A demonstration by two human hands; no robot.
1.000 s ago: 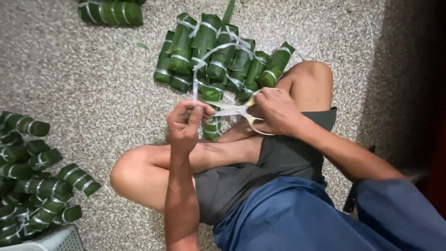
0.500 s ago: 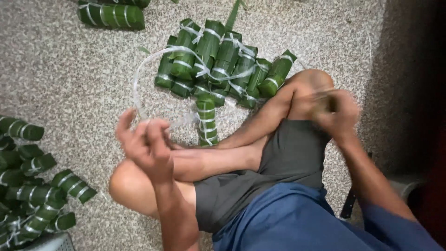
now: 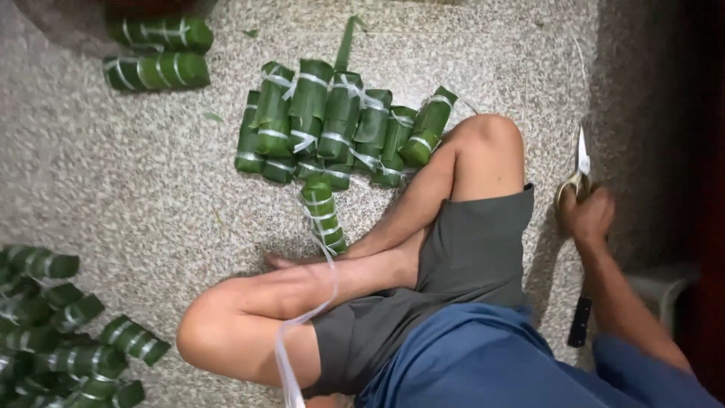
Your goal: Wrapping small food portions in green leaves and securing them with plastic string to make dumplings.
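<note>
Speckled floor (image 3: 136, 196) bears a cluster of leaf-wrapped rolls (image 3: 332, 121) ahead of the crossed legs (image 3: 317, 295); a further pile (image 3: 53, 332) lies at left. White tie strip (image 3: 302, 325) trails from one roll over the shin. Right hand (image 3: 585, 215) closed around scissors (image 3: 580, 162), blades pointing away. Left hand out of view.

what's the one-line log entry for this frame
right hand: holds scissors, out to the side | left hand: not in view | white strap: over leg | leaf-wrapped rolls: floor
</note>
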